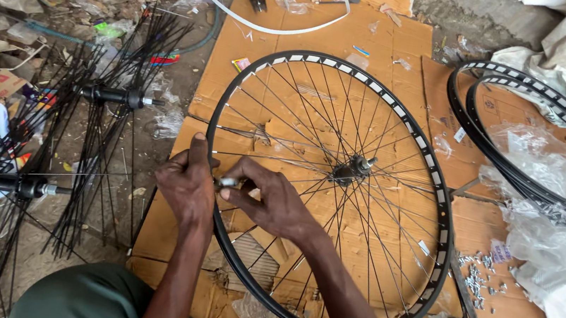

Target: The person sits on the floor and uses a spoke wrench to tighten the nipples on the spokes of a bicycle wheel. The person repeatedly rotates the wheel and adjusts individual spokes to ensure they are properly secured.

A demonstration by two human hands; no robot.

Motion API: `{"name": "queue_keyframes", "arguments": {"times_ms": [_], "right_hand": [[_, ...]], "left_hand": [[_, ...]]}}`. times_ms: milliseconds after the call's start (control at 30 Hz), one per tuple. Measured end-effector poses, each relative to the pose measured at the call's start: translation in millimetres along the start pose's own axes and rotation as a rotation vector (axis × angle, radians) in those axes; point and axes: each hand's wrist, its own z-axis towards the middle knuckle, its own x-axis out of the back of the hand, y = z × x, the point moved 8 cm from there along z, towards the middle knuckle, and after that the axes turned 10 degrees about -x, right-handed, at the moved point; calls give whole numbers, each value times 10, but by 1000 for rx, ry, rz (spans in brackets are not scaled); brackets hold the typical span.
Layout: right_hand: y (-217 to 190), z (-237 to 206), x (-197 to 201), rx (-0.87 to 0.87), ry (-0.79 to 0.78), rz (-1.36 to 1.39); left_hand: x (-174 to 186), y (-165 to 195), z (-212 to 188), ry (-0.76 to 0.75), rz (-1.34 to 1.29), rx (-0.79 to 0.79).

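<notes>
Cardboard (374, 41) covers the littered ground; the left hand (186, 182) grips the wheel rim (438, 198), and the right hand (271, 200) pinches a small metal tool (227, 182).

A roadside bicycle-repair workshop on bare ground: flattened cardboard (381, 42) serves as a workbench beneath the hands, with spoked hubs (116, 97) left of them, spare rims (519, 83) and loose spoke nipples (479, 277) to their right.

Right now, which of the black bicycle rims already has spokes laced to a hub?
The black spoked rim under both hands on the cardboard; the two bare black rims at right have no spokes.
</notes>
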Motion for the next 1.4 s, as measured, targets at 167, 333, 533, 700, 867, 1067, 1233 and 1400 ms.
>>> {"name": "queue_keyframes", "arguments": {"times_ms": [167,333,533,700,867,1067,1233,1400], "right_hand": [[15,-23,-87,-12,96,-311],[31,3,114,10,-19,-12],[-36,122,317,128,282,-235],[198,283,144,-44,171,-339],[217,432,94,42,18,-104],[400,620,24,-291,72,-489],[480,487,0,-177,-6,-26],[503,406,95,-7,89,112]], "left_hand": [[30,-58,-8,1,68,45],[41,42,6,40,80,-50],[24,97,-36,23,13,-36],[18,92,-43,12,29,-55],[8,22,-45,3,-19,-48],[8,-5,-12,6,-40,-56],[5,-57,-9,14,-67,-1],[-3,-55,-3,1,-77,-66]]}}
